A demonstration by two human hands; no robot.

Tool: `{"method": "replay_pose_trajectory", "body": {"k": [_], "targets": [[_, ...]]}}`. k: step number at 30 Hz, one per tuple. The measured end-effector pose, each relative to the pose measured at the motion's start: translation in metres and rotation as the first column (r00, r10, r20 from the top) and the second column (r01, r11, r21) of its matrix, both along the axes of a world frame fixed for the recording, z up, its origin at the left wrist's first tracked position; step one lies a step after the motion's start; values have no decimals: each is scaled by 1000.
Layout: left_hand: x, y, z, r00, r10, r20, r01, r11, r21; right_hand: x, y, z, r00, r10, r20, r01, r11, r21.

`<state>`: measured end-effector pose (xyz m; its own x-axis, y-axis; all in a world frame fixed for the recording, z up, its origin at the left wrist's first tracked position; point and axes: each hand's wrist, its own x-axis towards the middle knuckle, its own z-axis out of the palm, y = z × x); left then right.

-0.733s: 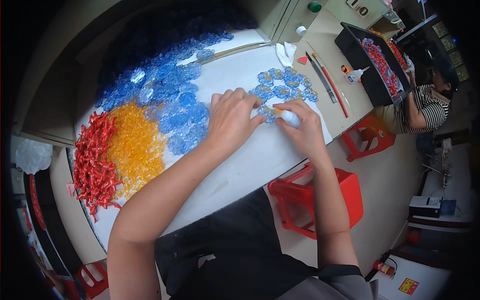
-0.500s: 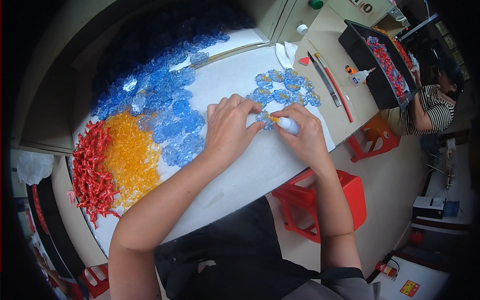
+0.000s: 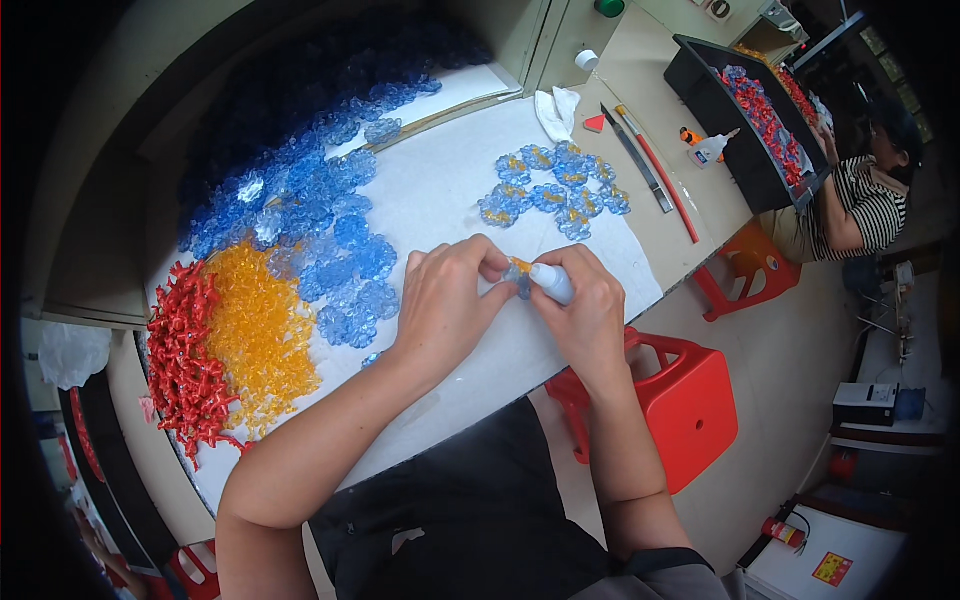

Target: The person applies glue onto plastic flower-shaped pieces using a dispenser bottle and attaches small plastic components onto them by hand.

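Between my hands is a small translucent blue flower-shaped plastic piece with orange at its middle. My left hand pinches its left edge with thumb and fingertips. My right hand is wrapped round a white glue bottle, its orange tip tilted down onto the piece's middle. Just beyond my hands, several blue flower pieces with orange middles lie grouped on a white sheet. A large heap of plain blue flower pieces spreads to the left. The piece is partly hidden by my fingers.
Left are a pile of small orange-yellow pieces and red branched pieces. At the far right lie tweezers, a red stick, another glue bottle and a black bin. A co-worker sits beyond red stools.
Both hands have come nearer to me and slightly left, with the flower piece and glue bottle, away from the grouped pieces. The view has shifted a little.
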<state>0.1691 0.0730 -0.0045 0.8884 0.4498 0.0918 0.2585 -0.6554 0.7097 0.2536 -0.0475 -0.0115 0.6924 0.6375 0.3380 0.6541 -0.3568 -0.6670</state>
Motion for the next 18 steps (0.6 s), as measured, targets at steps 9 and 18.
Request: {"method": "replay_pose_trajectory", "body": {"k": [9, 18], "targets": [[-5, -10, -3, 984, 159, 76, -127, 938, -324, -7, -6, -4, 995, -17, -99, 30, 990, 135], [-30, -9, -2, 956, 295, 7, -166, 558, -813, -17, -16, -9, 905, 9, -425, 180, 898, 402]]}}
